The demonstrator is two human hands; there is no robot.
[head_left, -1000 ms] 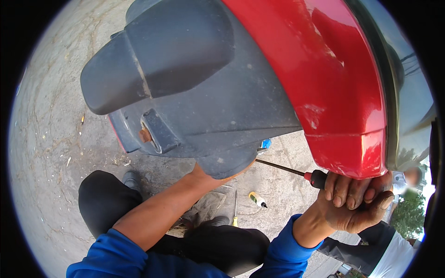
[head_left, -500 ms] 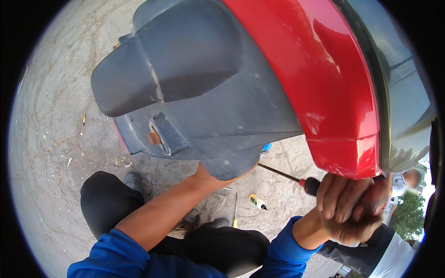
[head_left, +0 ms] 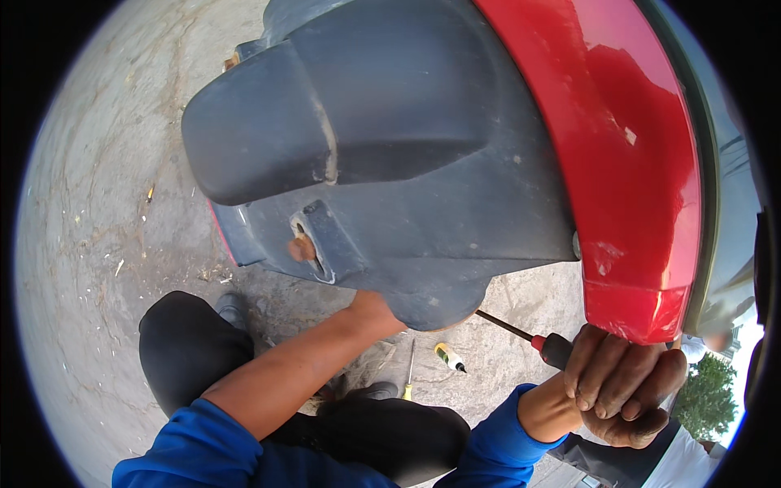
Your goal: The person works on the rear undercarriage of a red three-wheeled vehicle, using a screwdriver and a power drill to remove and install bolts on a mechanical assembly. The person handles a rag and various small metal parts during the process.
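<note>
My right hand (head_left: 622, 378) is wrapped round the black-and-red handle of a screwdriver (head_left: 555, 350), just beneath the lower corner of a red body panel (head_left: 639, 187). The screwdriver's long shaft runs left, and its tip goes out of sight behind a large dark grey plastic part (head_left: 399, 146) of a vehicle. My left hand (head_left: 376, 313) reaches behind the rounded lower lobe of that grey part. Only its wrist end shows, so its fingers are hidden. A rusty bolt head (head_left: 302, 248) sits in a slotted recess of the grey part.
A second screwdriver (head_left: 408, 389) with a yellowish handle lies on the concrete ground (head_left: 106, 268). Close to it is a small bottle (head_left: 449, 358) with a black tip. My bent knees (head_left: 191, 350) are under the vehicle part. At the lower right is another person's white clothing (head_left: 687, 459).
The grey part and red panel have shifted right in view. My right hand, still round the screwdriver, sits slightly lower in view. My left hand stays behind the grey part.
</note>
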